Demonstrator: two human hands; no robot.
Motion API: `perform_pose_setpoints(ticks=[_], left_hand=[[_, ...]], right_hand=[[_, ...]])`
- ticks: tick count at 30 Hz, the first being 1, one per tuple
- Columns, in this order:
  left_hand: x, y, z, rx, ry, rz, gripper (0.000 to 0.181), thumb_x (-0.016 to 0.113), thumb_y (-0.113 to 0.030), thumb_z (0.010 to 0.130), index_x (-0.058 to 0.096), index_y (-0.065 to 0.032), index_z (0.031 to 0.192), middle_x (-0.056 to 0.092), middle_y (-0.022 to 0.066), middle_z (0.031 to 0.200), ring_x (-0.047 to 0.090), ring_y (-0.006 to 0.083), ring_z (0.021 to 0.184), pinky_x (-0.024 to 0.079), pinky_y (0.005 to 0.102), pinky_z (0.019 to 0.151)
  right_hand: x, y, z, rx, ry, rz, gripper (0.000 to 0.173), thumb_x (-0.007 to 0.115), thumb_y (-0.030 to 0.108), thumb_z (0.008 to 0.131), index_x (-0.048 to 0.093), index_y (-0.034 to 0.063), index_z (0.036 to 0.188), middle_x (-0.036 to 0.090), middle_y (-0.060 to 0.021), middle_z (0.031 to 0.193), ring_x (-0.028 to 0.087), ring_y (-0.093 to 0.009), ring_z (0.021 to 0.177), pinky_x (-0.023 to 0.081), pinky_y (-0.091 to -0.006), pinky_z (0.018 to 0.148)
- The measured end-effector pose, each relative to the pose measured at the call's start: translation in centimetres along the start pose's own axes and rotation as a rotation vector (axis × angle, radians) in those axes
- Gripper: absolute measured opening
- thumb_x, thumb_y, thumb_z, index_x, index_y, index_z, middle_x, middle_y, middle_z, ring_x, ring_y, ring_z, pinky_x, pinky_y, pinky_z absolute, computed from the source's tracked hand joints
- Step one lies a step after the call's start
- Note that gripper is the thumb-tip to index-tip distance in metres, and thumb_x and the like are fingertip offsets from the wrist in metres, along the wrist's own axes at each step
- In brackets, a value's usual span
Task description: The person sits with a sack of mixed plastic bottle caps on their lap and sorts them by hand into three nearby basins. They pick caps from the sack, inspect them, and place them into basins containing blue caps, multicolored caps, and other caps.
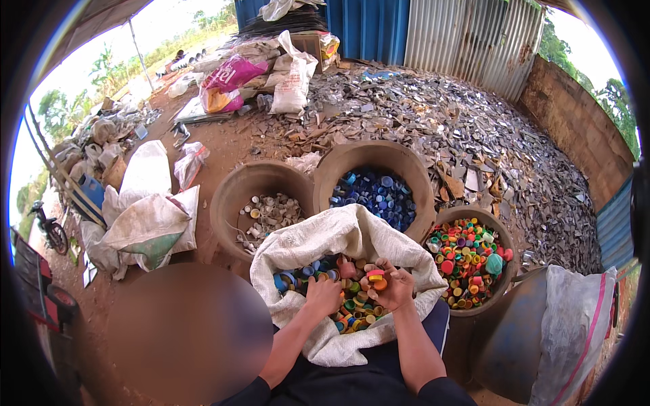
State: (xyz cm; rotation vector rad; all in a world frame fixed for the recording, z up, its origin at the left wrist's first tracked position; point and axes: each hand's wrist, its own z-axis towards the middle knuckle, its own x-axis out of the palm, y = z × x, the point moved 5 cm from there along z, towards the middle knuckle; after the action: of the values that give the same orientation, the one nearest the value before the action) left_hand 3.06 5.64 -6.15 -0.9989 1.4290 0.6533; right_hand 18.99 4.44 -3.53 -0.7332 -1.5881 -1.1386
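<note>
A white woven sack [315,238] with its rim rolled open lies before me, holding mixed plastic bottle caps [355,307]. My left hand [324,294] reaches into the caps, fingers curled down; whether it grips one is hidden. Red, yellow and orange caps [377,276] are held in the fingers of my right hand [393,286], just above the heap. Beyond the sack stand three round tubs: one [231,193] with whitish caps, one [376,149] with blue caps, and one [508,238] at the right with red, orange, yellow and green caps.
Filled sacks [147,218] lie at the left. A large heap of flat scrap pieces [487,142] spreads behind the tubs up to corrugated metal sheets [457,40]. At the right, a barrel [513,325] stands beside a translucent plastic sack [574,325]. A blurred patch covers the lower left.
</note>
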Motion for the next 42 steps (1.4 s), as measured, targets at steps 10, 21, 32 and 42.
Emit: perform_pose_setpoints(ticks=[10, 21, 32, 42], left_hand=[[0.3, -0.5, 0.5, -0.140, 0.084, 0.036, 0.018, 0.063, -0.022, 0.077, 0.071, -0.0110, 0.088, 0.070, 0.0094, 0.091, 0.063, 0.0260, 0.099, 0.039, 0.0511, 0.088], [-1.6, 2.1, 0.3, -0.219, 0.095, -0.817, 0.014, 0.059, -0.017, 0.081, 0.062, -0.0035, 0.084, 0.067, 0.0076, 0.085, 0.063, 0.0199, 0.089, 0.048, 0.0348, 0.079], [-1.9, 1.1, 0.6, -0.039, 0.219, -2.111, 0.015, 0.052, -0.007, 0.088, 0.057, 0.0007, 0.100, 0.061, 0.0078, 0.097, 0.061, 0.0156, 0.086, 0.051, 0.0294, 0.075], [-2.7, -0.6, -0.2, 0.193, -0.006, -0.840, 0.049, 0.078, -0.029, 0.074, 0.062, 0.0003, 0.110, 0.050, 0.0132, 0.106, 0.052, 0.0279, 0.105, 0.041, 0.0351, 0.093]], right_hand=[[-2.5, -1.7, -1.4, 0.176, -0.321, -2.328, 0.037, 0.069, 0.020, 0.068, 0.064, 0.0156, 0.105, 0.066, -0.0106, 0.084, 0.067, -0.027, 0.083, 0.053, -0.0401, 0.069], [-2.4, -1.9, -0.6, 0.338, -0.326, -2.334, 0.046, 0.070, 0.028, 0.070, 0.060, 0.0166, 0.113, 0.066, -0.0129, 0.092, 0.066, -0.028, 0.089, 0.052, -0.0422, 0.076], [-1.4, -3.0, -0.4, 0.254, -0.353, -0.418, 0.041, 0.041, 0.043, 0.096, 0.049, 0.0134, 0.122, 0.059, -0.0075, 0.113, 0.063, -0.023, 0.093, 0.053, -0.0398, 0.066], [-3.9, -5.2, 0.8, 0.221, -0.349, -0.306, 0.032, 0.044, 0.032, 0.094, 0.052, 0.0107, 0.117, 0.061, -0.0074, 0.098, 0.063, -0.021, 0.083, 0.053, -0.0366, 0.062]])
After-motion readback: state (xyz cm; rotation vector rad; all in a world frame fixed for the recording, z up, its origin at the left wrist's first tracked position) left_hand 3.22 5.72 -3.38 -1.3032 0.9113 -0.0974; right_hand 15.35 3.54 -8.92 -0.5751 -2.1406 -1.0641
